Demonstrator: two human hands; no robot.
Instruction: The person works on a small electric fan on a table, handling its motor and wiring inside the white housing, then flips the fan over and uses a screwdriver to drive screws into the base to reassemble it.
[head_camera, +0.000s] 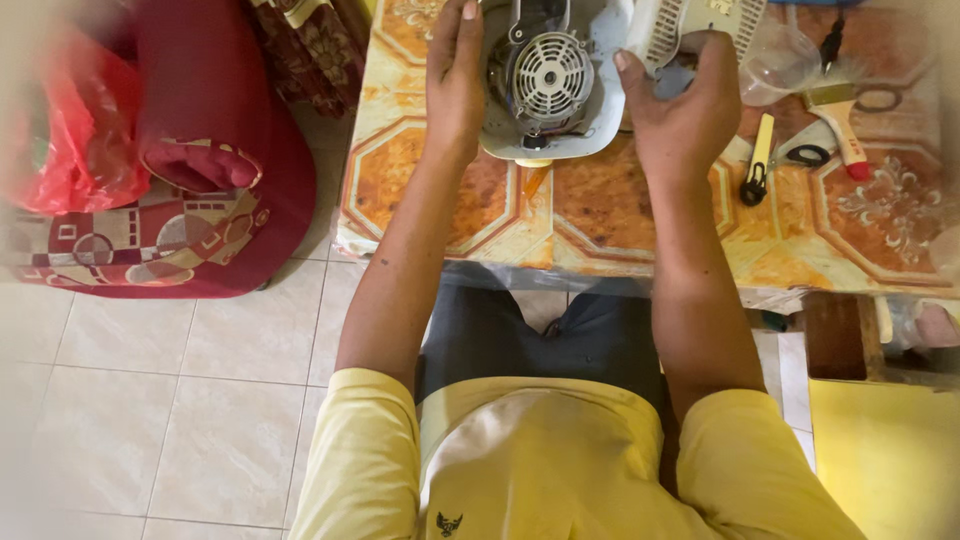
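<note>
Head view, looking down. A white appliance housing (550, 135) with an exposed round motor (550, 78) was supported at the near edge of the worktop (600, 215), toward its left corner. The left hand (455, 75) was laid flat and open against the left flank of the housing, fingers extended and nothing clasped. The right hand (685, 100) was curled around the right side of the housing, just below a cream slotted cover (700, 25) that rested against the upper right of the housing; whether that cover was gripped or merely touched could not be told.

To the right of the right hand, a clear plastic cup (785, 60), a yellow-handled utility knife (757, 160), a brush with a red-and-white handle (840, 125) and a dark-handled tool (830, 40) were spread toward the far right corner. A small orange part (535, 180) lay just below the housing.

Risks, as judged: the housing sat close to the near edge and was steadied on the left by an open palm only, so a slip could have tipped it off toward the lap and the tiled floor (180, 400). The cream slotted cover, if loosely held, could have slid onto the cup. The knife lay near the right wrist and could have been knocked by a sideways move. Fingertips rested close to the motor's vented face, where they might have been pinched.
</note>
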